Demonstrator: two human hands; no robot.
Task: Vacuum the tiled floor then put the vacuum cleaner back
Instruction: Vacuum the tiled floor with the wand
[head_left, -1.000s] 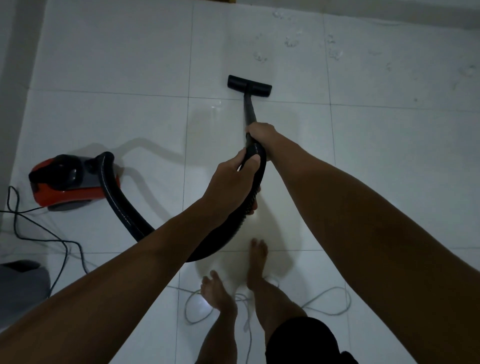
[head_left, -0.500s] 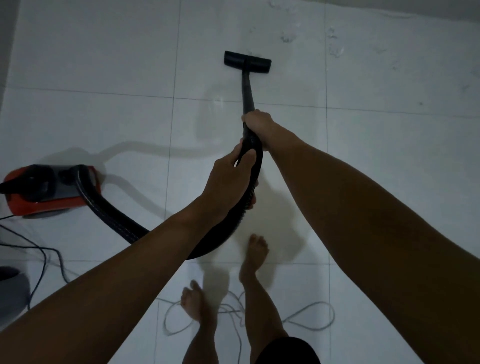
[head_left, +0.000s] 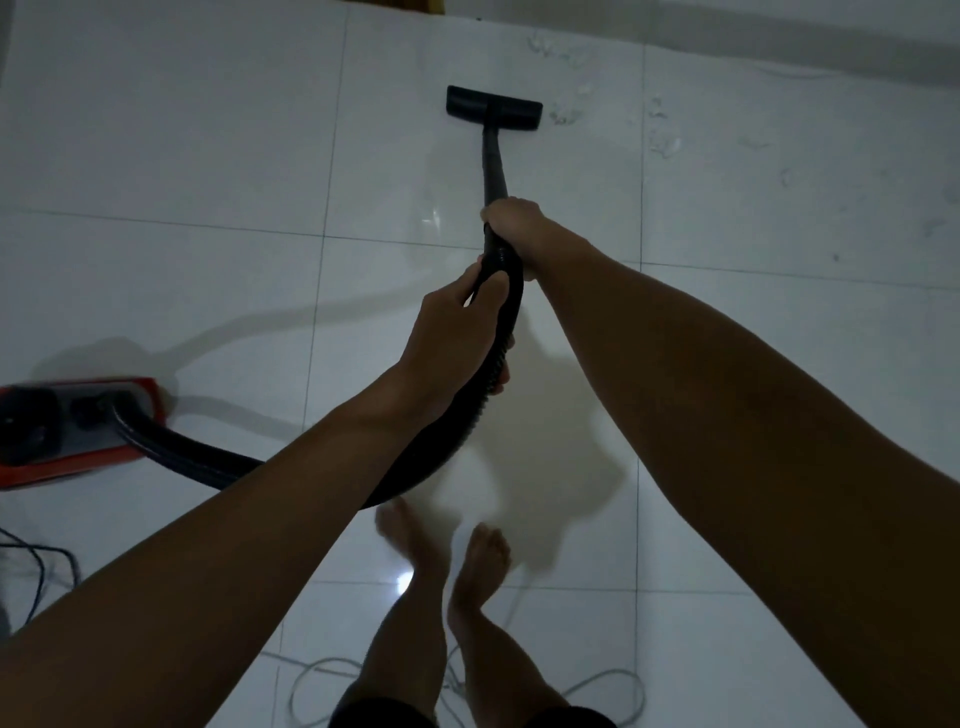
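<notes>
Both hands gripping: right hand (head_left: 511, 221) clamping wand (head_left: 492, 161), left hand (head_left: 457, 332) clamping hose (head_left: 441, 457), nozzle (head_left: 493, 106) lying beyond hands on floor (head_left: 208, 156), debris (head_left: 662, 140) scattered just right of nozzle

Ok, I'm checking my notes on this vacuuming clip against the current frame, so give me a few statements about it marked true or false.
1. Both hands grip the vacuum: the right hand on the wand, the left hand on the hose. True.
2. The floor head is lifted clear of the tiled floor. False: it rests on the tiles.
3. Scattered debris lies to the right of the floor head. True.
4. The vacuum body is blue and stands by the right edge. False: it is red and sits at the left edge.
5. The person wears shoes. False: both feet are bare.
</notes>
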